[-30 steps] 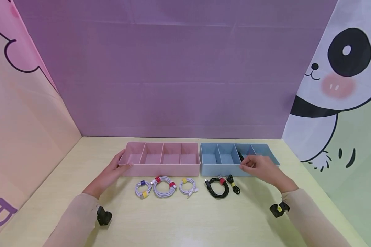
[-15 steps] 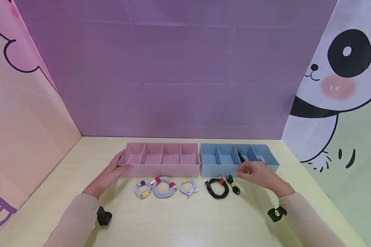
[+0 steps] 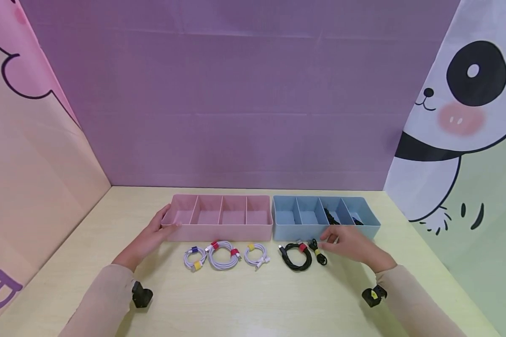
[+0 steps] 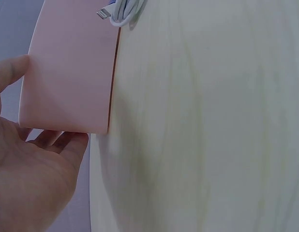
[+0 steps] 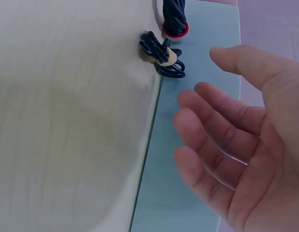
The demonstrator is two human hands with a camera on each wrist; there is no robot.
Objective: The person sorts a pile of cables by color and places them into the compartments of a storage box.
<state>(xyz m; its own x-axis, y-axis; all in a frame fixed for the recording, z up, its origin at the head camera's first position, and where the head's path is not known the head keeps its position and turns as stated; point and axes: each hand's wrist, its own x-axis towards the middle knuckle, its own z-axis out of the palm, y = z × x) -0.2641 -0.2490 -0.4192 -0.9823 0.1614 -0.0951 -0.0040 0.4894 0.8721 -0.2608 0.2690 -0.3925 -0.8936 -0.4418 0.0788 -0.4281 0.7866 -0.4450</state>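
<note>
My left hand [image 3: 153, 230] holds the left end of a pink divided box [image 3: 225, 232], thumb at the front rim and fingers against the end wall. In the right wrist view, my right hand [image 5: 236, 125] holds nothing, its fingers loosely bent and the thumb apart. It is in front of a blue divided box [image 3: 295, 232], with its fingertips close to a small black cable bundle [image 3: 318, 252] bound with a yellow tie. Left of that lies a larger black coiled cable [image 3: 295, 267] with a red tie. Black items sit in the blue box's two right compartments.
Three white coiled cables lie before the pink box: one with blue and yellow ties [image 3: 187, 258], one with red ties [image 3: 221, 267], one with a yellow tie [image 3: 247, 255]. The boxes stand side by side near the purple back wall [image 3: 253, 112] on a pale wooden table [image 3: 236, 304].
My right hand has drawn back from the blue box's right compartments, down towards the small black cable. A black item now shows in the rightmost compartment. My left hand has stayed put.
</note>
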